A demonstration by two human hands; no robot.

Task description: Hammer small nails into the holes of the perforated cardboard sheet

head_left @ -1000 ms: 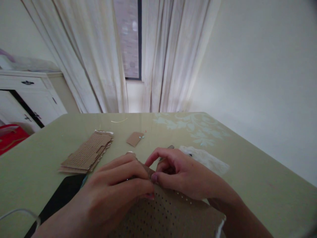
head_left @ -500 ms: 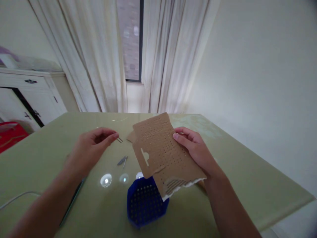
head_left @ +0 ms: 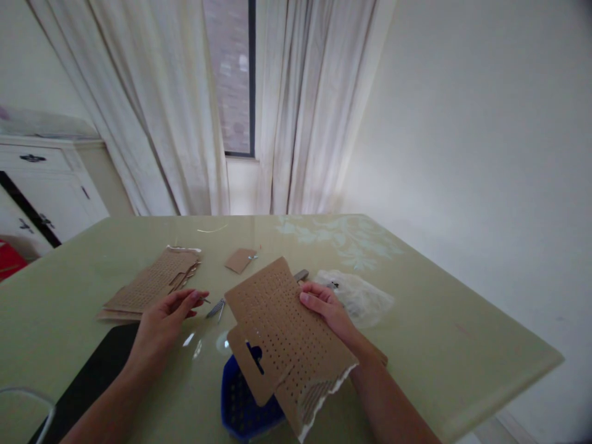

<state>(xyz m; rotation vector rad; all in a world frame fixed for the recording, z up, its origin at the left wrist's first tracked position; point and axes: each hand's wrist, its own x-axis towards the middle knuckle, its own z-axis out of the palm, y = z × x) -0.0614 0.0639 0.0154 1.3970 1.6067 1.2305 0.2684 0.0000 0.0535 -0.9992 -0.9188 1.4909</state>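
My right hand [head_left: 326, 308] grips the right edge of a brown perforated cardboard card [head_left: 282, 336] and holds it tilted above the table. Under the card sits a blue perforated plastic piece [head_left: 240, 404], partly hidden by it. My left hand [head_left: 164, 317] hovers low over the table with thumb and forefinger pinched on a small thin metal pin [head_left: 205, 300]. A few more small metal pins [head_left: 217, 307] lie on the table just right of that hand.
A stack of similar perforated cards [head_left: 152, 283] lies at the left. A small cardboard scrap [head_left: 239, 259] and a crumpled clear plastic bag [head_left: 358, 295] lie further back. A black mat [head_left: 87, 382] covers the near left of the green table [head_left: 462, 333]. A white cabinet [head_left: 41, 185] stands left.
My hands have separated. The right lifted the card off the blue piece, then lowered it somewhat. The left drew away leftward holding a pin and now sits lower, near the table.
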